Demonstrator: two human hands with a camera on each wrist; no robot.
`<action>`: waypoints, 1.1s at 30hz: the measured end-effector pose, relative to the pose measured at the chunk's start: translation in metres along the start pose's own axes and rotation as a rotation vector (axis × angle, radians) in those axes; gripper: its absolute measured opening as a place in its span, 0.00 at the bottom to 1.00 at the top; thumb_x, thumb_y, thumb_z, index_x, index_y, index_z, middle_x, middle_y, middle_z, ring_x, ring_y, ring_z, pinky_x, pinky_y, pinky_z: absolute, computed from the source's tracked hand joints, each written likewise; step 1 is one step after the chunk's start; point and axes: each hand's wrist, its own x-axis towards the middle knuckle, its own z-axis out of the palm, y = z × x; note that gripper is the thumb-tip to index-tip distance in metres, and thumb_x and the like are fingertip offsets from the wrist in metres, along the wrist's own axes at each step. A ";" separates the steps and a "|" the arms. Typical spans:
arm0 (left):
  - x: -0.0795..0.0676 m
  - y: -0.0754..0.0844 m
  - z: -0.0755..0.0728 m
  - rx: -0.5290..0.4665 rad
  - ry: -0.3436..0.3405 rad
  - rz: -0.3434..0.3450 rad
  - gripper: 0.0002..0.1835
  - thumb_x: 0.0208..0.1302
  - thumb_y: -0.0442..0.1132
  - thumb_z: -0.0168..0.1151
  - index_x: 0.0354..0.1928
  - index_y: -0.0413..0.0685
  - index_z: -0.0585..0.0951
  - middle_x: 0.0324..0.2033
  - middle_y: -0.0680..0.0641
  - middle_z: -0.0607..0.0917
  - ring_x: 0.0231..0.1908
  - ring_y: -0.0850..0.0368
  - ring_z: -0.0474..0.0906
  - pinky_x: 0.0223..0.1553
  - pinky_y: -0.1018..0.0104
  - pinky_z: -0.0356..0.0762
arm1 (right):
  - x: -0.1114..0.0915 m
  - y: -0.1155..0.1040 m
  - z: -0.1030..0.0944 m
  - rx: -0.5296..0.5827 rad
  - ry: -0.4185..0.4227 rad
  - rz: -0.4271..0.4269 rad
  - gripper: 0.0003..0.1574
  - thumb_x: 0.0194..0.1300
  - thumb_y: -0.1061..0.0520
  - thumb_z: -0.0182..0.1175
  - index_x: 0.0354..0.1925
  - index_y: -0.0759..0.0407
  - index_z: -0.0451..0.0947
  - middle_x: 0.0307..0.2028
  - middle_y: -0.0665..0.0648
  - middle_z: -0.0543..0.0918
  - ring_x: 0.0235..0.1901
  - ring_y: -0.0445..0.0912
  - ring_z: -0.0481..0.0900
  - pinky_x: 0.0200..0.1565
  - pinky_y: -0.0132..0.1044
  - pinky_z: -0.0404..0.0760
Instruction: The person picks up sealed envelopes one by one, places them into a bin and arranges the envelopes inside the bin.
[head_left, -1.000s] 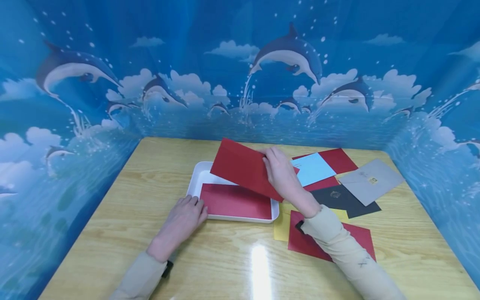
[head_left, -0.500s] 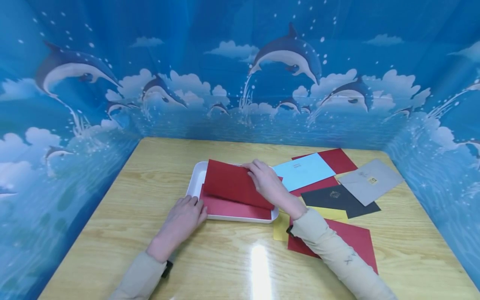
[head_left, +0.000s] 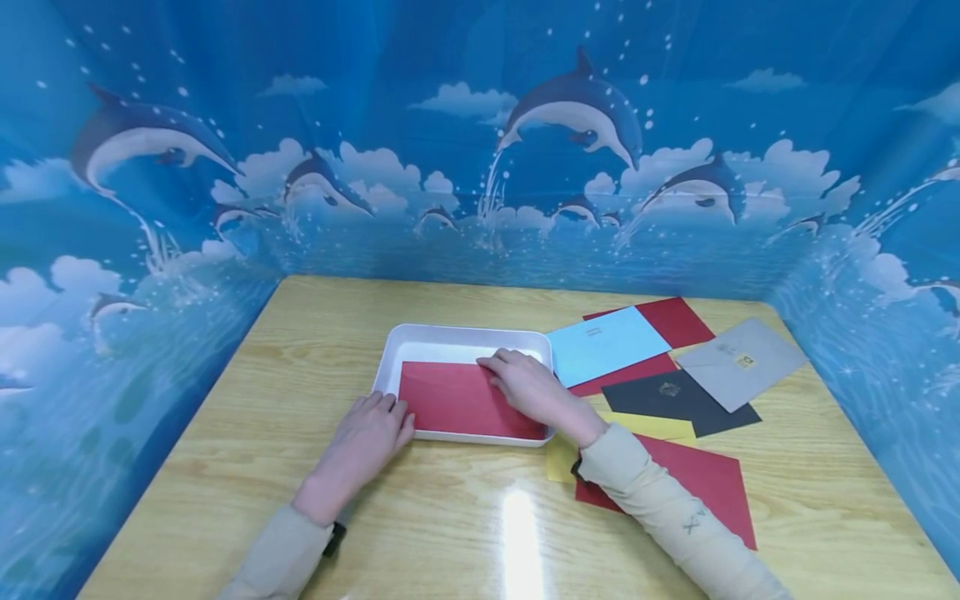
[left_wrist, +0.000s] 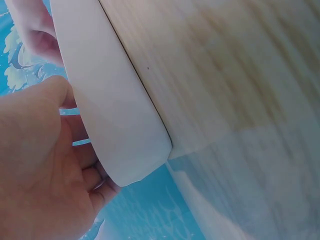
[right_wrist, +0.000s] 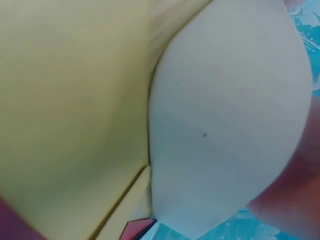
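Observation:
A white tray [head_left: 420, 335] sits at mid-table with a red envelope [head_left: 450, 396] lying flat inside, near its front wall. My left hand [head_left: 367, 437] holds the tray's front left corner, fingers over the rim; in the left wrist view the fingers wrap the tray's wall [left_wrist: 115, 110]. At the envelope's upper right edge, my right hand [head_left: 528, 387] has its fingertips on the paper; its thumb is partly hidden. The right wrist view shows mostly the tray's outer side [right_wrist: 225, 110], with part of the hand [right_wrist: 290, 195] behind it. Any envelope underneath is covered.
Right of the tray, a light blue envelope [head_left: 607, 343] overlaps red ones. A black envelope [head_left: 660, 400] lies under a grey one [head_left: 750, 362]. Nearer, a yellow envelope [head_left: 652, 425] and a red one [head_left: 712, 479] lie beneath my right forearm. A dolphin-print curtain [head_left: 465, 125] surrounds the table.
The red envelope in my right hand has come down from a tilted position, leftward into the tray, and now lies flat. My left hand has stayed on the tray corner.

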 end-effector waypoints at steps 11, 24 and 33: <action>-0.001 0.001 -0.002 -0.013 -0.040 -0.011 0.10 0.67 0.38 0.62 0.29 0.42 0.77 0.21 0.50 0.68 0.26 0.52 0.61 0.32 0.60 0.67 | -0.019 0.007 -0.015 -0.068 0.076 -0.023 0.11 0.68 0.56 0.66 0.48 0.54 0.87 0.42 0.51 0.87 0.41 0.46 0.84 0.45 0.41 0.82; -0.002 0.002 -0.003 -0.024 -0.066 -0.034 0.09 0.68 0.38 0.62 0.31 0.41 0.78 0.22 0.50 0.68 0.27 0.52 0.61 0.34 0.59 0.69 | -0.074 0.012 -0.052 -0.234 0.399 -0.077 0.11 0.59 0.54 0.75 0.38 0.55 0.83 0.30 0.50 0.81 0.27 0.43 0.73 0.32 0.36 0.75; -0.002 0.000 -0.001 0.015 -0.031 0.024 0.07 0.65 0.36 0.63 0.31 0.41 0.77 0.21 0.50 0.67 0.26 0.52 0.60 0.32 0.61 0.66 | -0.119 0.037 -0.066 -0.256 0.439 0.013 0.13 0.56 0.55 0.76 0.38 0.55 0.82 0.30 0.51 0.81 0.28 0.45 0.74 0.30 0.38 0.76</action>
